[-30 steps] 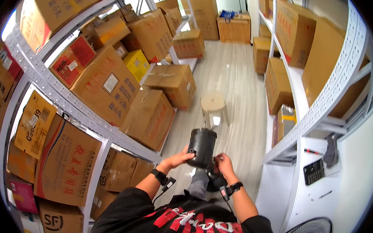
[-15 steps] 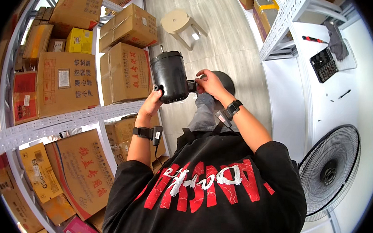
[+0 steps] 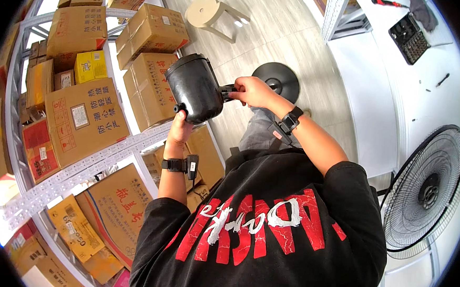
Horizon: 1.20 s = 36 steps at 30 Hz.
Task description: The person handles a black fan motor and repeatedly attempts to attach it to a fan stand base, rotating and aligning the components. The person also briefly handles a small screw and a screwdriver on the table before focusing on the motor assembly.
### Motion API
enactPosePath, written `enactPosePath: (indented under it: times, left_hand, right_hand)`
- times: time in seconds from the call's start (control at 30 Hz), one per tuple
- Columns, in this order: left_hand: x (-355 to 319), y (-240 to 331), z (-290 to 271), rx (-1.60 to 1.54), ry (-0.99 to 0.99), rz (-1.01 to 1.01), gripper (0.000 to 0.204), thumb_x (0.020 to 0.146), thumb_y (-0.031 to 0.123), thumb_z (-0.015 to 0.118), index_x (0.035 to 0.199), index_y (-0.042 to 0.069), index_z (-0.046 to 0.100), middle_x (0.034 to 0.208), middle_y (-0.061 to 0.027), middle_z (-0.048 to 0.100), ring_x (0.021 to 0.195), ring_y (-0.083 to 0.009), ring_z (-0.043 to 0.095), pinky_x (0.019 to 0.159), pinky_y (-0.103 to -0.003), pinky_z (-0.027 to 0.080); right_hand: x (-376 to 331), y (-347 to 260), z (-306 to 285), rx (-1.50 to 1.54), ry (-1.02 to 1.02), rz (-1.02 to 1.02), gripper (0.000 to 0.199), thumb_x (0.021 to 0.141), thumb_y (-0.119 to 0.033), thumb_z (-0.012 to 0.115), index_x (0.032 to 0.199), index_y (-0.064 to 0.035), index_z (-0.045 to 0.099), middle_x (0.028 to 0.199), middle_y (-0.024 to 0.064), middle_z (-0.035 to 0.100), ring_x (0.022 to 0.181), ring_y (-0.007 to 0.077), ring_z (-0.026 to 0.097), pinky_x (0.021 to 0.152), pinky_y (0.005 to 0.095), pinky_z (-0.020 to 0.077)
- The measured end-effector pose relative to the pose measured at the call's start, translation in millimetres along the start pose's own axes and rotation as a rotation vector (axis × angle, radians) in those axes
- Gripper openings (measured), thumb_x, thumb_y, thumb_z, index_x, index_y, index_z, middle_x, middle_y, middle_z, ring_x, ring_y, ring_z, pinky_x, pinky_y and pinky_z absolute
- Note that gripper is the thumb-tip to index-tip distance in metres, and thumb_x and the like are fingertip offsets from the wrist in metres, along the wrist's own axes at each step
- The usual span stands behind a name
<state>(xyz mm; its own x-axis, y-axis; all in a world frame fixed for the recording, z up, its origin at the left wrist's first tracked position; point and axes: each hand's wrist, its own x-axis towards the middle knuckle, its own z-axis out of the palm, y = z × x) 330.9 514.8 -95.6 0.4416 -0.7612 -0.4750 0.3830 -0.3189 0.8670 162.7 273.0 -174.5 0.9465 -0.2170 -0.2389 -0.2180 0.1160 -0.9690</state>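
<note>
Cradle black motor [image 3: 194,88], grasped at near end by fingers of L hand [image 3: 178,132]; steady side bracket [image 3: 226,90], pinched in fingers of R hand [image 3: 257,92], w/o hanging wt on it

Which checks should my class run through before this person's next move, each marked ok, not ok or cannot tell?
1. Left hand supporting the black housing at its lower end: ok.
2. Right hand on the small black bracket at the housing's side: ok.
3. Bracket fastened tight: cannot tell, partly covered.
4. Round black base apart from the housing: ok.
5. Red-and-black tool in hand: not ok, it lies on the white worktop.
</note>
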Motion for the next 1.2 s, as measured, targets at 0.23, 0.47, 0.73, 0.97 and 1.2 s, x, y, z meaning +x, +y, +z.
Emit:
enactPosePath:
  times: [0.23,0.47,0.73,0.97,1.2]
  left_hand:
    - [-1.8,0.4,-8.7,0.053,-0.017,-0.01,0.093,0.079,0.068,0.063,0.146,0.01,0.038,0.148,-0.0057,0.043,0.137,-0.0252,0.037,0.116,-0.045,0.024]
    - [-8.2,-0.6,-22.7,0.076,0.037,-0.035,0.095,0.075,0.069,0.067,0.146,0.014,0.037,0.146,-0.0042,0.044,0.135,-0.027,0.039,0.114,-0.048,0.028]
    - [-23.6,-1.4,-41.4,0.182,0.145,-0.067,0.106,0.068,0.076,0.066,0.149,0.018,0.032,0.151,-0.0043,0.038,0.139,-0.0292,0.034,0.115,-0.05,0.026]
    - [-23.8,9.4,-31.6,0.053,0.201,-0.075,0.104,0.063,0.066,0.077,0.144,0.012,0.04,0.142,-0.0059,0.047,0.131,-0.0281,0.043,0.111,-0.047,0.034]
    - [-23.9,11.6,-27.5,0.016,0.192,-0.083,0.108,0.062,0.066,0.079,0.146,0.012,0.036,0.146,-0.0067,0.043,0.134,-0.029,0.039,0.112,-0.048,0.032]
  right_hand:
    - [-5.0,-6.6,-0.3,-0.157,0.14,0.061,0.034,0.085,-0.034,0.067,0.082,0.0001,0.064,0.072,0.0194,0.065,0.068,0.0352,0.065,0.062,0.0432,0.0501]
    - [-3.7,8.0,-2.0,-0.206,0.205,-0.136,0.026,0.081,-0.03,0.069,0.085,-0.0043,0.064,0.076,0.0192,0.064,0.075,0.0412,0.062,0.065,0.0488,0.0475]
    - [-9.9,19.5,-1.4,-0.161,0.236,-0.272,0.019,0.081,-0.02,0.069,0.083,-0.0045,0.059,0.07,0.0171,0.061,0.07,0.0398,0.062,0.061,0.0483,0.0465]
    - [0.0,26.1,3.0,-0.143,0.253,-0.455,0.019,0.081,-0.018,0.069,0.082,-0.0046,0.056,0.069,0.0168,0.061,0.07,0.0397,0.062,0.062,0.0492,0.0467]
    - [-1.2,30.2,0.0,-0.135,0.201,-0.497,0.019,0.082,-0.018,0.069,0.084,-0.0045,0.055,0.071,0.017,0.061,0.073,0.0396,0.062,0.064,0.0491,0.0473]
